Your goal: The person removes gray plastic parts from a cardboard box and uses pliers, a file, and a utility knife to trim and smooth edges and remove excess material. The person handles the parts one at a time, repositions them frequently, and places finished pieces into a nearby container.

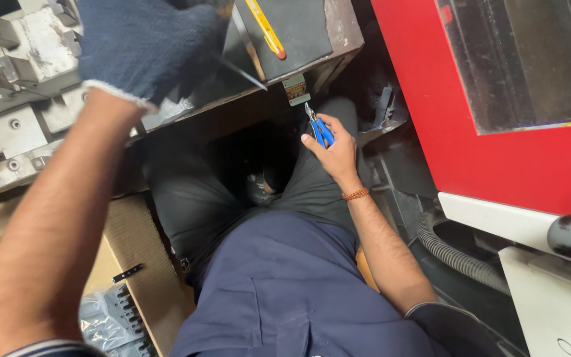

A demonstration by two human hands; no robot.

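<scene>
Head view: the left hand, in a dark blue knit glove with a white cuff, was raised over grey metal blocks on the table; its fingers' closure could not be told. The bare right hand, wrist extended over the lap, had its fingers closed around blue-handled pliers with steel tips just below the table edge.

Your left hand wears a matt, fuzzy blue knit cloth glove with a pale cuff, held over dull grey metal blocks that look scuffed and rough. Your bare right hand grips cutters with glossy blue plastic handles and bright metal jaws. Beside you the red machine is smooth and glossy, the hose ribbed grey plastic, the box plain matt cardboard.
</scene>
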